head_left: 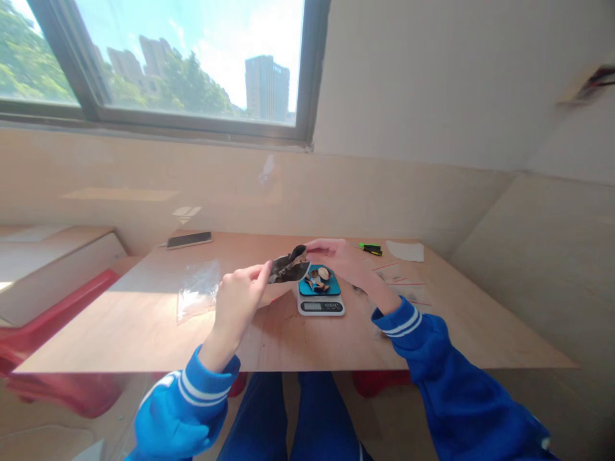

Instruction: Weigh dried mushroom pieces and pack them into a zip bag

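A small kitchen scale (310,308) with a blue top stands at the middle of the table. On its top lie pale, brown and black dried pieces (317,280), one of them round and cream-coloured. Just left of and above the scale, my left hand (237,298) grips a clear bag (288,275) with dark contents, tilted toward the scale. My right hand (334,257) reaches over the far side of the scale. Its fingers are pinched at a dark curled piece (298,251) by the bag's end; the fingertips are partly hidden. The exact kind of the pieces is unclear.
Left on the table is a crumpled clear plastic bag (196,291), with a phone (189,239) behind it. Green-and-black-handled tool (369,248) and white paper (405,251) lie at the back right. Flat clear bags with red lines (403,282) lie under my right forearm.
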The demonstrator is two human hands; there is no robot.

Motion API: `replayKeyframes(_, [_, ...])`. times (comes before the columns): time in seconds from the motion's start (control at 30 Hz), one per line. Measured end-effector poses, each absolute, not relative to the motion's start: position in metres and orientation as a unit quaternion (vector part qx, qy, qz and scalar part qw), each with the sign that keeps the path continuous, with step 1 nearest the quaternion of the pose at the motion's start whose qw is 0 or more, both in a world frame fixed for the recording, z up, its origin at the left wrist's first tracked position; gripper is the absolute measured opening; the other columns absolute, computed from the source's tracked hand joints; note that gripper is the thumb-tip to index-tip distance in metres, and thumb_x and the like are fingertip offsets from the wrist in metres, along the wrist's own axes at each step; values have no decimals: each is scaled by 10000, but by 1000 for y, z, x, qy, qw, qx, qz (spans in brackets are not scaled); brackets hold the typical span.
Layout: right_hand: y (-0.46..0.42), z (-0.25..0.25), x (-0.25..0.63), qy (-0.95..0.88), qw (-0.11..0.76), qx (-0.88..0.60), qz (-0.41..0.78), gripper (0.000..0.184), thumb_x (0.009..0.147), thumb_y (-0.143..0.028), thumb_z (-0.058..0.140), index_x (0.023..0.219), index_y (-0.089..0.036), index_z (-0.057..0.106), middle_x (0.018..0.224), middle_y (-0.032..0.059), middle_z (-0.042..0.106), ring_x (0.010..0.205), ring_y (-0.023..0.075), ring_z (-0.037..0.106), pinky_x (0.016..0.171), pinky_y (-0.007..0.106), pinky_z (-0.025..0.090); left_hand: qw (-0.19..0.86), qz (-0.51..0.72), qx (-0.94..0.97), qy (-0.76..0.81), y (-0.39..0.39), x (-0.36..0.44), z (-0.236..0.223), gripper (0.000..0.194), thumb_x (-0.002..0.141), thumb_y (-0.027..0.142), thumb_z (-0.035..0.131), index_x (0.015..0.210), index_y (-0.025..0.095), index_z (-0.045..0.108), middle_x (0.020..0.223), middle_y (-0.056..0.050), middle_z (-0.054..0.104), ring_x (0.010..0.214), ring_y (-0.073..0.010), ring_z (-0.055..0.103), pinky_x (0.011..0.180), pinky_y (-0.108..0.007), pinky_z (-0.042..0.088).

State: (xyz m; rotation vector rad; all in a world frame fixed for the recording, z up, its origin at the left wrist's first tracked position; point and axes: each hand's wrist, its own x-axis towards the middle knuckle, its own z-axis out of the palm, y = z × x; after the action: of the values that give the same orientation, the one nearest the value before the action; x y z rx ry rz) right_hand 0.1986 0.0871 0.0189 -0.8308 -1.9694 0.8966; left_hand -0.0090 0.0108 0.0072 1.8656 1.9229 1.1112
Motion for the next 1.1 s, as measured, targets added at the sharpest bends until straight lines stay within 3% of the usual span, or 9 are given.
replayKeyframes(0.17, [99,8,226,-671,522,-308,428,265,762,-378,713,971,-216,704,1051,37,729,999,196,675,942,374,522,102,378,621,679,18,-18,11,440,877,471,435,828,196,774,844,-100,770,790,-236,687,643,-265,405])
replayKeyframes(0.27, [109,-11,253,-641,543,-345,418,304,752,-400,715,994,-217,703,1061,46,728,1012,208,672,963,399,511,109,382,605,689,21,-26,14,450,862,489,438,826,193,775,805,-87,766,746,-232,683,624,-260,405])
replayKeyframes(0.53, [125,-87,306,-714,409,-541,174,194,784,-188,589,914,-186,734,994,90,743,941,247,684,880,409,526,122,404,589,689,22,-31,14,478,836,534,439,845,190,771,759,-78,756,761,-248,688,598,-250,432])
replayKeyframes(0.83, [112,-137,280,-723,393,-560,102,260,813,-111,493,934,-161,717,1008,129,712,979,260,647,937,439,482,129,401,589,689,22,-30,13,473,834,536,445,851,193,771,779,-68,765,779,-251,702,575,-237,443])
replayKeyframes(1.1, [109,-140,281,-729,403,-543,102,336,826,-96,450,1036,-187,697,1097,105,704,1035,239,644,967,429,478,133,409,586,687,21,-30,13,453,832,521,458,847,193,770,776,-67,769,792,-258,706,602,-247,469])
